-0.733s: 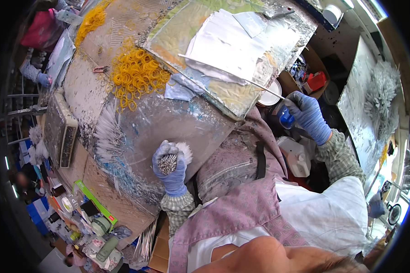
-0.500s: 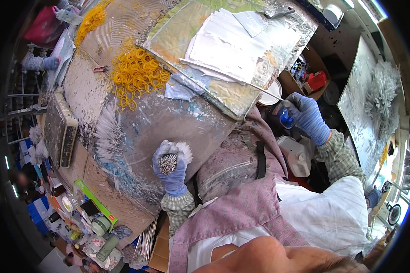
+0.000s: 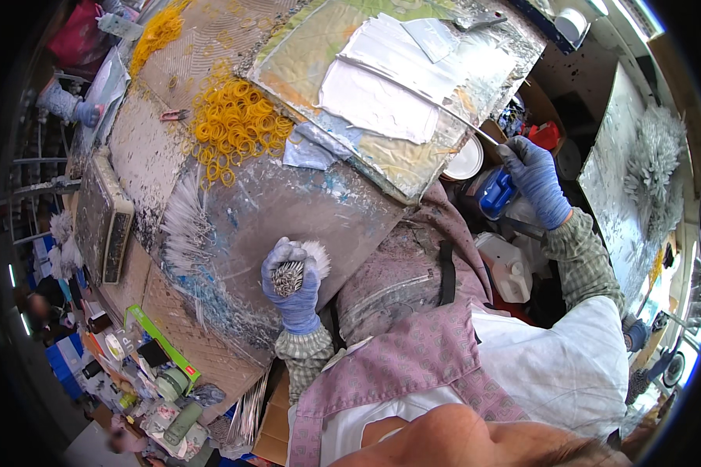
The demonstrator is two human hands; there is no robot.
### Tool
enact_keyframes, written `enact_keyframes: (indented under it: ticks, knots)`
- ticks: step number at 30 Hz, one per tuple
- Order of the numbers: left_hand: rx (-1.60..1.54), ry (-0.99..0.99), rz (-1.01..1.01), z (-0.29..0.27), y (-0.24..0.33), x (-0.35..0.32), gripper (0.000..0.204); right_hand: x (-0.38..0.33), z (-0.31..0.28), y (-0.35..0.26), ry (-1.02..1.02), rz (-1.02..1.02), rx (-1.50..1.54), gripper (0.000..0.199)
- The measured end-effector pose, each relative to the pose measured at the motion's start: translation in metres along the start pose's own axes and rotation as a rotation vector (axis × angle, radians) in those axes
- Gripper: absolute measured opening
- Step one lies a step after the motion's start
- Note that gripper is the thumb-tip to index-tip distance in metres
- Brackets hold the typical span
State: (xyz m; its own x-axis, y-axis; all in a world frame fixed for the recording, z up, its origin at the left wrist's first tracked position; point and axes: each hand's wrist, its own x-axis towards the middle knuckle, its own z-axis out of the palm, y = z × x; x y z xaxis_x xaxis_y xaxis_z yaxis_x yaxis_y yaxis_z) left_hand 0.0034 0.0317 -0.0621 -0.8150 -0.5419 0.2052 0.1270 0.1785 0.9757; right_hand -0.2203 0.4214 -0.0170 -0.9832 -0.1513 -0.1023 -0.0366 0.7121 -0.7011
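My left hand, in a blue glove, is closed around a bundle of thin strands. Its grey, packed ends face up and white, brush-like tips fan out to the right. My right hand, gloved too, grips the end of a long thin metal rod. The rod stretches to the upper left across a thick layer of white paste, which is spread on a stained board. Whether the rod's far part presses into the paste or rests on it, I cannot tell.
Yellow rubber bands lie heaped beside the board, near a blue cloth. More white strands lie on the worktable. A white jug and a round white lid sit below my right arm. Other people's gloved hands show at the left.
My right hand has risen slightly, carrying the rod away from me, from the paste's near edge to across its upper part. My left hand and the bundle stay put.
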Motion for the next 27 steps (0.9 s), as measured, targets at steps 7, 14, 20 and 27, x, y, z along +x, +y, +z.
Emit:
enact_keyframes:
  ticks: [7,14,20,27]
  knots:
    - [-0.044,-0.029,0.004,-0.003,-0.002,-0.001,0.05,0.002,-0.004,-0.01,0.056,-0.03,-0.002,0.022]
    - [-0.004,-0.026,0.021,0.0,0.002,0.0,0.05,0.011,-0.01,0.003,0.053,-0.06,-0.063,0.021]
    - [-0.004,-0.001,0.006,0.002,0.003,0.002,0.05,-0.002,-0.008,0.004,-0.032,-0.05,-0.025,0.021]
    - [-0.007,-0.004,0.012,0.003,0.006,0.002,0.05,-0.023,-0.003,-0.007,-0.156,0.012,0.031,0.021]
